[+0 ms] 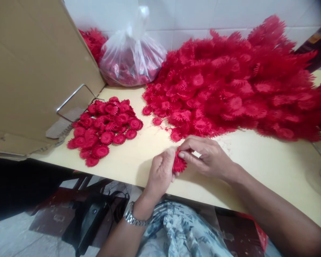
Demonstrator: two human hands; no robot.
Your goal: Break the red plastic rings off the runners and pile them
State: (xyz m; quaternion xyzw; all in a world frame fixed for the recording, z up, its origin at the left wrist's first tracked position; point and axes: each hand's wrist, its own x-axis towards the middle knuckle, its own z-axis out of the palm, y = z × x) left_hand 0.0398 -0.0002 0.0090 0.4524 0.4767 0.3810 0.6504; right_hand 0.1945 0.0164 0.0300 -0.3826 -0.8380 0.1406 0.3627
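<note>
Left hand [160, 173]: closed around one side of a red fringed disc [179, 165], thumb uppermost; the grip appears to serve as the steadying one. Wristwatch [132, 216] on that wrist.

Right hand [207, 157]: thumb and forefinger pinched together at the disc's upper rim, the likelier reason being fine handling of the thin fringe. Whatever the fingertips cover cannot be told.

Red fringed disc: one, held between both hands, just above the near edge of the table [256, 160]; close to the body, presumably for sight and control. Its fringe fans out toward the near edge.

Loose discs [157, 121]: a few, lying beyond the hands, beside the large heap; small red scraps next to them.

Small pile [107, 123]: similar discs, overlapping, on the left part of the table, within easy reach of the left hand; its separation from the large heap seems to keep two lots apart.

Large heap [230, 89]: red fringed pieces, massed along the far edge and toward the right, probably so that the near strip serves for handwork.

Clear plastic bag [133, 62]: gathered at the top, red contents, standing at the far edge against the tiled wall [182, 18], which may help support it.

Cardboard [37, 71]: upright at the left end, beside a bent metal wire [70, 97]; purpose unclear.
</note>
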